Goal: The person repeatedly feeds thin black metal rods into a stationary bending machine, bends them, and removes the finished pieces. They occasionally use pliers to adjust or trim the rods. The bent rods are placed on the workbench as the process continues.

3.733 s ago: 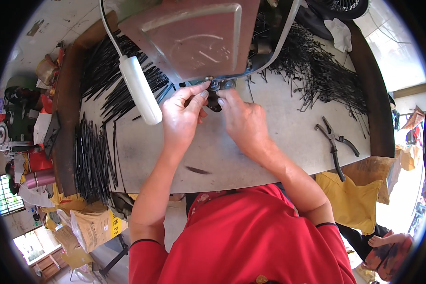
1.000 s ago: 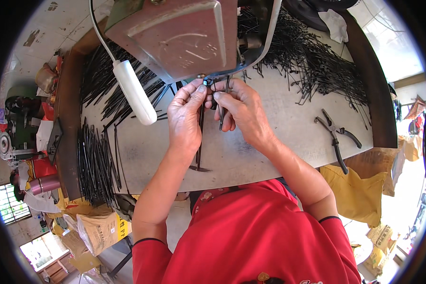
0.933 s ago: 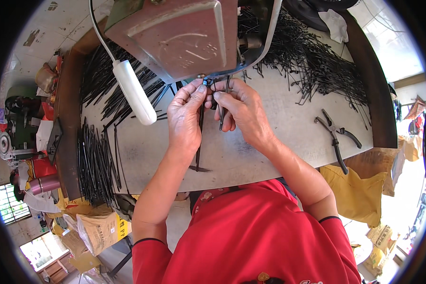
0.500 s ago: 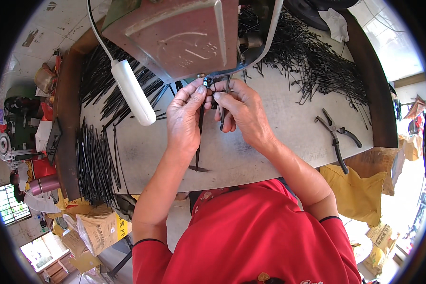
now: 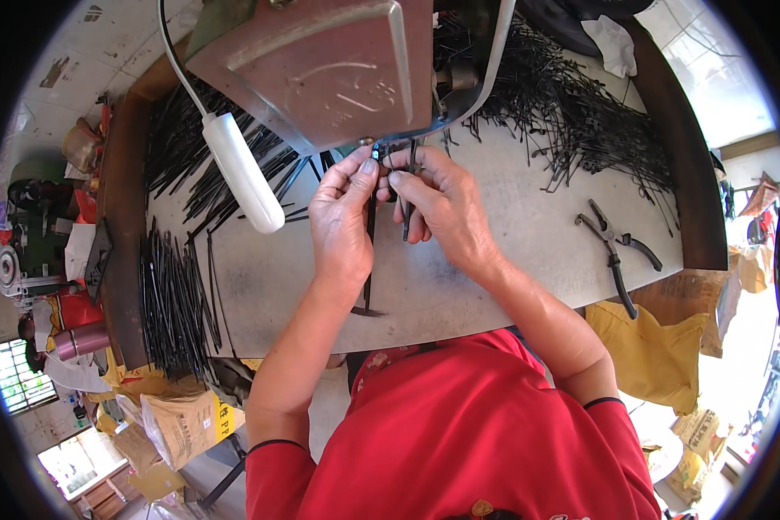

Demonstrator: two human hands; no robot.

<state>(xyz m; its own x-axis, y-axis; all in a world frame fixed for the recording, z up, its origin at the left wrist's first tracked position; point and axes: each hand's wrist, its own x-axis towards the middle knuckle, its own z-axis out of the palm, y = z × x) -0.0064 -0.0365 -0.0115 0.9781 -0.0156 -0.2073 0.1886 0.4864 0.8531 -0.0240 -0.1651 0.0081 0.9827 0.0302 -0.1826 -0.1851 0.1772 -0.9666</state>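
At the working end of a machine, my left hand [image 5: 342, 225] pinches a thin black rod [image 5: 368, 293] between thumb and fingers. The rod runs down toward the table's near edge, with a dark flat end at the bottom. Close on its right, my right hand [image 5: 451, 204] is closed around a dark narrow strip [image 5: 406, 227] standing nearly upright. Both sets of fingertips meet just under the machine head [image 5: 329, 78], by a small shiny metal part. What exactly is joined between the fingertips is too small and partly hidden.
A white lamp [image 5: 243, 173] hangs left of my hands. Bundles of black rods [image 5: 175, 303] lie at the left, and a tangled pile of rods [image 5: 572, 113] at the back right. Black-handled pliers [image 5: 615, 243] rest on the right of the metal table [image 5: 511, 277]. Yellow sacks [image 5: 654, 351] stand beyond.
My left hand and forearm have shifted slightly right, and the rod's lower end has moved a little right with them. My right hand has barely moved.
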